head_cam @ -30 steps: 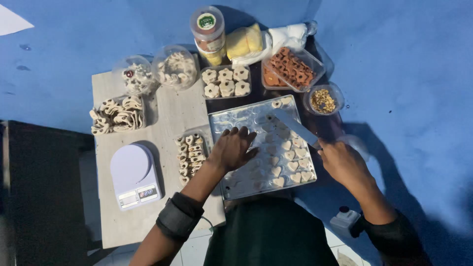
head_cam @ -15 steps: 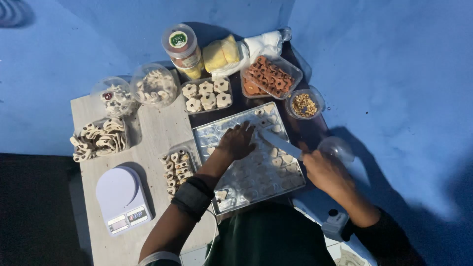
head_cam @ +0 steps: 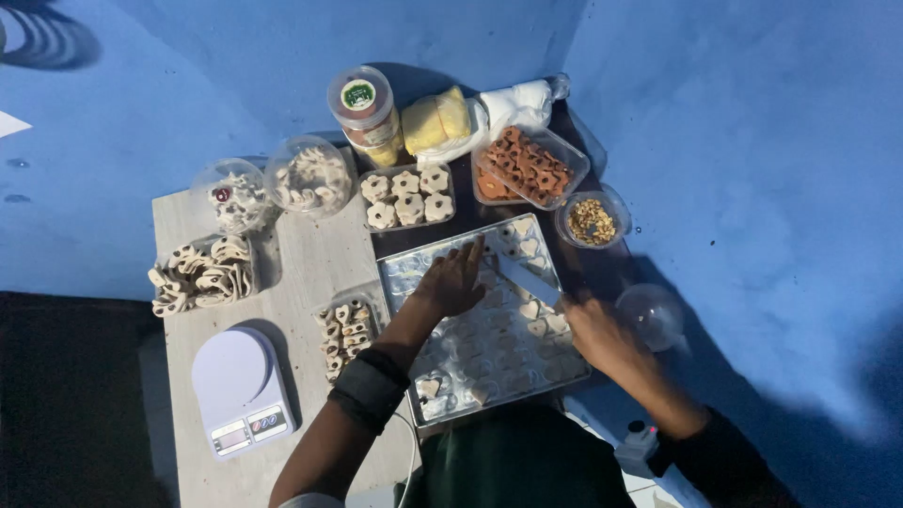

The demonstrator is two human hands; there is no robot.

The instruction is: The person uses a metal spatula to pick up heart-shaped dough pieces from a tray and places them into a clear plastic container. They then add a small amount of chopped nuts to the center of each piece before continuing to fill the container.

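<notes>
Spatula gripped in right hand, long axis slanting up-left toward left hand, spread flat on foil tray among heart-shaped cookies just beside blade tip.

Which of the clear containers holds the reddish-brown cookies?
The rectangular clear container at the table's far right, beside the small bowl of nuts; the other containers hold pale cookies.
</notes>
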